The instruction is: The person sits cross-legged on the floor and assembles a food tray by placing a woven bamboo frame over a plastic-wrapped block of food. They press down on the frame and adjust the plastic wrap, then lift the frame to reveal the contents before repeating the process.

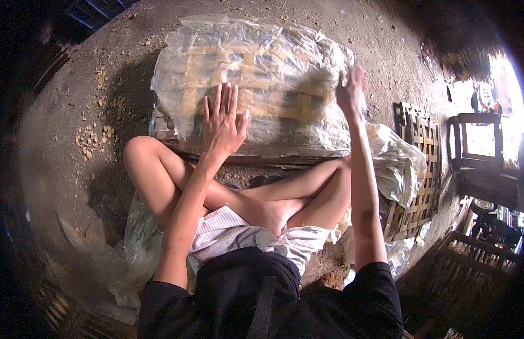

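A crinkled clear plastic sheet covers a woven lattice of flat, pale strips, which shows through it. Both lie on a low flat base in front of my crossed legs. My left hand rests palm down on the sheet, left of its middle, with fingers stretched and apart. At the sheet's right edge is my right hand, its fingers extended and slightly blurred, touching or just over the plastic. Neither hand visibly grips anything.
To the right lie another loose plastic sheet and woven lattice panels on the dirt floor. Beyond them stands a dark wooden chair. Yellowish crumbs are scattered at left. More plastic lies by my left knee.
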Demonstrator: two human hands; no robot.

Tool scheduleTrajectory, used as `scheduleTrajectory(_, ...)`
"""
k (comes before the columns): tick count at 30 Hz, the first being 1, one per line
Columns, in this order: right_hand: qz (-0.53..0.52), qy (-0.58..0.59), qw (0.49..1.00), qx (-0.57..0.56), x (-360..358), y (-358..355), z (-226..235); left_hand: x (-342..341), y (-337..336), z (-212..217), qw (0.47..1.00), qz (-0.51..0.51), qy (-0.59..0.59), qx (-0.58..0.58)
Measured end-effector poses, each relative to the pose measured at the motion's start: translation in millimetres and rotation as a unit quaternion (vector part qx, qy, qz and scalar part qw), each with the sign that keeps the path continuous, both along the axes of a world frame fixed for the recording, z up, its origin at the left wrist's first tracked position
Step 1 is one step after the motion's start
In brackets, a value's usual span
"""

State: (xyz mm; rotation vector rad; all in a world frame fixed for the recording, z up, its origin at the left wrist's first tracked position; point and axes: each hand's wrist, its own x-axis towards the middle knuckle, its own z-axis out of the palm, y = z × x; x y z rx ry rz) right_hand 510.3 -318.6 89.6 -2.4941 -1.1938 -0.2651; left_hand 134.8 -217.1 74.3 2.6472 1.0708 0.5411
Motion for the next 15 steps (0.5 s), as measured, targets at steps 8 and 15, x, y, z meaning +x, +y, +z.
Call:
scheduleTrajectory(8,-0.166,0.142,0.964,-0.148,88.1,-11.8,-20.6,9.0,-3.2,0.8,0.999,-0.015,-0.034,-0.013)
scheduleTrajectory(15,0.228,-0.074,0.968,-0.068,-4.7,32.5,-35.8,-5.9,-0.4,7.6,0.999,0.002,0.034,-0.018)
